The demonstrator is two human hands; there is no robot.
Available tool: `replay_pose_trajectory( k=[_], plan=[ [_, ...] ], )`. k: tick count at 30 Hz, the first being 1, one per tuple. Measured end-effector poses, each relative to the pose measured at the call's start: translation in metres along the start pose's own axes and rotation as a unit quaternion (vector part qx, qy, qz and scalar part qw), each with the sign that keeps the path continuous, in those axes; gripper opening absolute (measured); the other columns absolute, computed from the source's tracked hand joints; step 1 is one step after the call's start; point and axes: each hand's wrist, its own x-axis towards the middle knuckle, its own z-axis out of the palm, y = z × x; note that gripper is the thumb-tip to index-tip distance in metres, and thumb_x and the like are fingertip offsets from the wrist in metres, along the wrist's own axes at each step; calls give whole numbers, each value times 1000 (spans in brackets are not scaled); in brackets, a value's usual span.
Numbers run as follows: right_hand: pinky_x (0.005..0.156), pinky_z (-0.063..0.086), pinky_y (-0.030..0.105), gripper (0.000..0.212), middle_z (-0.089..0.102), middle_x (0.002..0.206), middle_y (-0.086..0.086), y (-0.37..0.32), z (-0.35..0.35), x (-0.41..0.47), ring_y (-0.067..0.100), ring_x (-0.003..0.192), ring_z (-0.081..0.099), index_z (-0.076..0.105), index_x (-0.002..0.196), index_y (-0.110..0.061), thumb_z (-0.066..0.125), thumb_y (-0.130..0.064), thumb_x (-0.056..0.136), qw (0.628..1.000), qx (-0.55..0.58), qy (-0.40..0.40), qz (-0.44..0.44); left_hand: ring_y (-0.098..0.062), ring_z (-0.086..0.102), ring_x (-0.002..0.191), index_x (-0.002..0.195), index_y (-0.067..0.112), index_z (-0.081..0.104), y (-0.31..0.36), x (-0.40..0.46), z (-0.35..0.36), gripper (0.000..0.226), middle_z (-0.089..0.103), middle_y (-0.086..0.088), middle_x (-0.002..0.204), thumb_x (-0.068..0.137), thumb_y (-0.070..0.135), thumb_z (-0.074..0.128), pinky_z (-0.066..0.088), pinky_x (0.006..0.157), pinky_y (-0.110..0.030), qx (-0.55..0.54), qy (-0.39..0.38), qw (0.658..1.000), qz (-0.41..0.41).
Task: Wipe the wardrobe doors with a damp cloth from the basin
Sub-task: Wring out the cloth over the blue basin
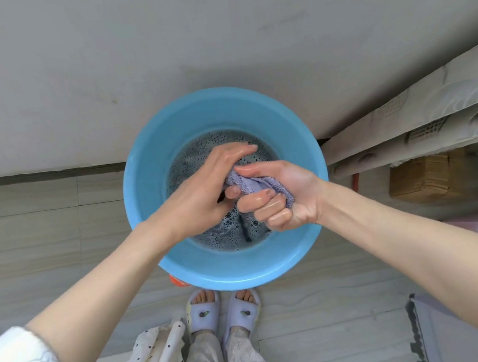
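- Head view: I see the blue basin point(153, 192) on the floor point(39, 233), holding dark, soapy water point(197, 156).
- My left hand point(202, 192) and right hand point(283, 196) meet over the basin; both are clenched around the lilac cloth point(252, 185), which is bunched between them above the water.
- Wet skin shines on the right hand's fingers point(269, 207).
- Slippers point(224, 311) stand just behind the basin; a cardboard box point(427, 175) sits to the right.

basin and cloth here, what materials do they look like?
Basin: likely moulded plastic, smooth blue walls with a soft sheen. Cloth: looks like lilac ribbed microfibre or terry, wet and bunched between left hand and right hand; exact fibre unclear.
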Motion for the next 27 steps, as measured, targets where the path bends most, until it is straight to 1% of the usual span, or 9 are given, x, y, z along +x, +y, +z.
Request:
replay_pose_trajectory(
  k=[2, 7, 9, 12, 16, 19, 23, 25, 27],
  plan=[
    [34, 6, 14, 21, 20, 51, -5, -2, 4, -2, 5, 35, 15, 55, 73, -8, 55, -29, 74, 1000, 1, -19, 19, -10, 44, 116, 132, 24, 37, 2, 3, -3, 65, 44, 7, 124, 75, -3, 54, 39, 92, -19, 6, 11, 1000, 13],
    [30, 11, 13, 16, 17, 52, -6, -7, 13, -6, 5, 35, 12, 45, 73, -13, 48, -28, 77, 995, -73, 32, 64, -18, 54, 97, 118, 21, 42, 2, 6, -8, 46, 60, 0, 107, 75, 6, 52, 47, 69, -35, 127, 25, 992, 9],
    [29, 12, 13, 14, 16, 50, -7, -7, 15, -5, 5, 36, 10, 40, 70, -15, 44, -24, 79, 988, -118, 64, 74, -27, 60, 83, 112, 11, 53, 1, 8, -10, 43, 64, -6, 90, 71, 3, 64, 41, 56, -31, 223, 25, 974, 39],
    [28, 10, 12, 27, 24, 40, -9, -8, 15, 1, 2, 32, 11, 36, 60, -17, 46, -17, 86, 966, -196, 130, 104, -26, 61, 60, 93, 9, 64, 3, 11, -14, 39, 63, -4, 67, 58, 12, 81, 31, 45, -25, 318, 16, 947, 46],
    [29, 10, 9, 41, 23, 38, -9, -9, 17, 13, 2, 26, 16, 34, 52, -18, 45, -14, 92, 910, -305, 250, 132, -31, 60, 61, 80, 14, 51, 5, 12, -12, 25, 64, -4, 65, 74, 30, 69, 18, 46, -25, 410, -44, 910, -37],
    [34, 16, 8, 33, 29, 36, -5, -6, 20, 19, 8, 27, 19, 35, 56, -15, 51, -9, 84, 826, -440, 340, 94, -31, 62, 69, 77, 23, 39, 7, 14, -6, 24, 65, -6, 71, 80, 40, 56, 22, 51, -27, 458, -90, 882, -62],
    [32, 26, 9, 31, 40, 29, -4, -2, 23, 24, 12, 22, 34, 40, 53, -13, 54, -18, 80, 676, -614, 404, 45, -31, 63, 72, 73, 21, 52, 10, 17, -6, 9, 66, -6, 76, 75, 30, 52, 27, 54, -28, 469, -127, 870, -82],
    [39, 32, 15, 29, 48, 45, -3, -3, 22, 28, 15, 40, 48, 42, 58, -13, 53, -24, 82, 591, -686, 424, 18, -31, 61, 72, 78, 19, 59, 11, 17, -7, 12, 67, -8, 81, 75, 26, 51, 30, 56, -29, 459, -142, 869, -115],
    [56, 36, 22, 21, 51, 67, 0, -5, 24, 33, 24, 66, 57, 47, 70, -13, 51, -26, 86, 486, -753, 443, -13, -30, 52, 67, 79, 18, 59, 9, 19, -8, 11, 66, -8, 83, 75, 25, 50, 32, 58, -29, 426, -151, 875, -170]
  ],
)
